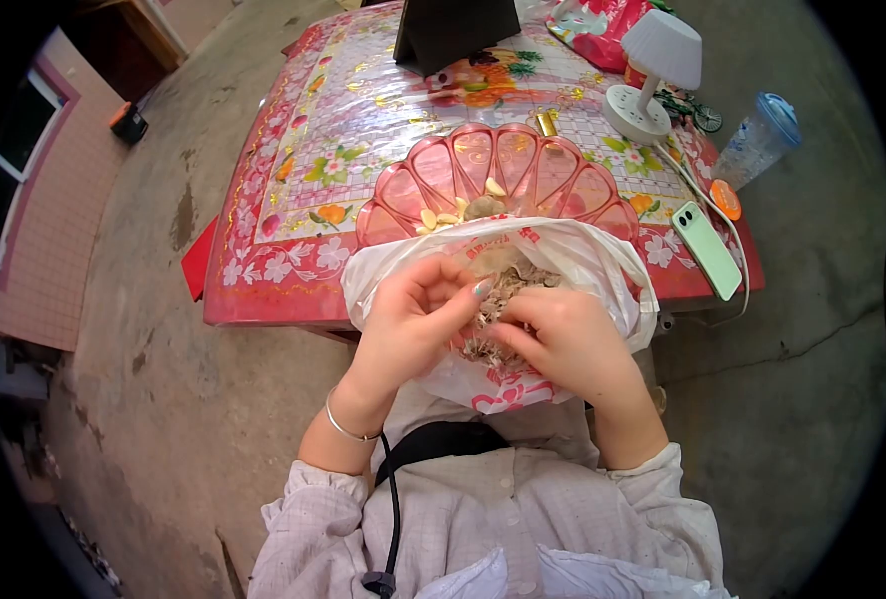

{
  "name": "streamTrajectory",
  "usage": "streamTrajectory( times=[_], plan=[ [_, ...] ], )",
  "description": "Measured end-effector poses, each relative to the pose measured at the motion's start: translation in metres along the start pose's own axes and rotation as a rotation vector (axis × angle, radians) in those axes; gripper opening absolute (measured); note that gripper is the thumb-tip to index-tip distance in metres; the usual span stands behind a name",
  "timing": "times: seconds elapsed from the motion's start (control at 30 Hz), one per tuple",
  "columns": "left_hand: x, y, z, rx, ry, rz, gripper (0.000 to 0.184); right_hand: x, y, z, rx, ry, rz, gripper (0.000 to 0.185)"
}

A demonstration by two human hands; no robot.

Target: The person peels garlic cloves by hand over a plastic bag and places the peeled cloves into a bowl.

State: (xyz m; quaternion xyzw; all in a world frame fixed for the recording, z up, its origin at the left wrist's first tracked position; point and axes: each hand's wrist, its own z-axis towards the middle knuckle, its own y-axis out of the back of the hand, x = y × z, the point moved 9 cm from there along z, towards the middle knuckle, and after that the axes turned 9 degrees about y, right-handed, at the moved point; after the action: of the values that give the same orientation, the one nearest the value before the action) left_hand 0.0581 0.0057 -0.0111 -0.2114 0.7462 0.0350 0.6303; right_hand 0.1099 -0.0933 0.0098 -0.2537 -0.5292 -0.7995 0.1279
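Observation:
A white plastic bag [617,275] with red print lies open at the table's near edge, over my lap. Inside it is a heap of dry, papery garlic skins [503,349]. Over the bag's left side my left hand [413,314] has its fingers curled and thumb pressed inward; anything in that pinch is too small to make out. My right hand [568,324] bends down into the skins, its fingertips partly hidden. Just beyond the bag, a pink scalloped plate [592,200] bears several peeled garlic cloves [429,218] and a brownish round piece [483,208].
The table [283,185] has a flowered cover. On its right are a light green phone [707,250], a white lamp [662,52] with a cable, an orange disc [725,200] and a lidded tumbler [757,145]. A black stand [453,35] is at the back.

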Motion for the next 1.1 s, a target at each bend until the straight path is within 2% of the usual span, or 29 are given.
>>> streamTrajectory(
  times=[0.07, 0.2, 0.3, 0.37, 0.47, 0.67, 0.9, 0.97, 1.1],
  plan=[
    [0.0, -0.001, 0.0, 0.021, 0.015, -0.031, 0.011, -0.002, 0.005, -0.002, -0.143, 0.031, -0.088, 0.014],
    [0.0, -0.003, 0.003, 0.121, -0.031, -0.096, 0.011, -0.002, 0.004, -0.001, -0.108, 0.031, -0.103, 0.015],
    [-0.001, -0.001, 0.003, 0.11, -0.045, -0.12, 0.012, 0.006, 0.014, 0.002, -0.083, 0.022, -0.049, 0.016],
    [-0.002, -0.002, 0.002, 0.101, -0.033, -0.129, 0.014, 0.005, 0.018, 0.002, -0.097, -0.081, 0.287, 0.018],
    [-0.001, -0.001, 0.001, 0.093, -0.018, -0.105, 0.017, 0.006, 0.022, 0.001, -0.216, -0.013, 0.472, 0.022],
    [0.0, -0.004, -0.001, 0.052, 0.005, -0.059, 0.018, 0.007, 0.025, 0.003, -0.223, 0.083, 0.459, 0.023],
    [0.002, -0.008, -0.001, 0.073, 0.001, -0.019, 0.019, 0.008, 0.023, 0.001, -0.203, 0.008, 0.525, 0.016],
    [0.001, -0.009, 0.0, 0.056, 0.011, -0.016, 0.018, 0.011, 0.026, 0.002, -0.209, 0.024, 0.406, 0.013],
    [0.002, -0.011, 0.001, 0.082, 0.082, -0.007, 0.019, 0.011, 0.028, 0.001, -0.251, 0.027, 0.398, 0.012]
  ],
)
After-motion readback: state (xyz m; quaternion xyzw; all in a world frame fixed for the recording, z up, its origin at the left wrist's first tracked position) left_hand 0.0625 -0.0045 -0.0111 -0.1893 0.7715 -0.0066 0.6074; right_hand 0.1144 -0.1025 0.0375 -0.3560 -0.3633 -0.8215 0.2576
